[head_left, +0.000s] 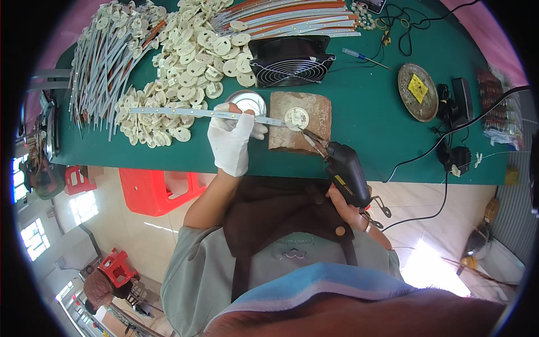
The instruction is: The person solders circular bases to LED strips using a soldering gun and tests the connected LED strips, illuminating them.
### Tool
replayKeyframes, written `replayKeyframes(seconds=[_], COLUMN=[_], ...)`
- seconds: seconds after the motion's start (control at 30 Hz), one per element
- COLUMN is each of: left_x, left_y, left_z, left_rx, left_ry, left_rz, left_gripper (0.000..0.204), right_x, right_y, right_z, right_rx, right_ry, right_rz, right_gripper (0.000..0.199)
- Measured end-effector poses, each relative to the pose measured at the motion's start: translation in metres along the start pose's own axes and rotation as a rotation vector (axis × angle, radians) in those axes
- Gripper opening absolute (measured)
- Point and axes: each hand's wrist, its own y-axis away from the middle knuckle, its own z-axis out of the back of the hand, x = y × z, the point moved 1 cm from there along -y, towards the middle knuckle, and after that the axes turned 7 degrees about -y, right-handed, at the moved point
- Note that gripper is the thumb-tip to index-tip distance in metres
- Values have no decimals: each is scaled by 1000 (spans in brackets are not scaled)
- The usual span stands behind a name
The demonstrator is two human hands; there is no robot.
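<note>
Pinching LED strip [191, 113] in left hand [231, 143], gripping soldering gun [347, 173] in right hand [343, 208].
Loose left pinch could shift strip off disc [304, 117].

The LED strip [168, 112] is showing white with yellow dots; the soldering gun [346, 174] is looking black, the tabletop [368, 132] deep green.
</note>
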Motion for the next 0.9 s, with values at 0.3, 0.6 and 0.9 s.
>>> replayKeyframes(seconds=[0.3,0.6,0.9], left_x=[2,2,2], left_y=[-1,-1,-1], left_z=[0,0,1], left_rx=[4,10,9], left_ry=[10,17,-5], left_rz=[-13,-12,1], left_gripper=[19,19,18], right_x=[-3,-4,-5], right_y=[0,0,-1], right_z=[-4,-4,-4], right_rx=[-21,-44,-31], right_ry=[-12,-28,11], right_rz=[45,50,83], right_gripper=[37,36,36])
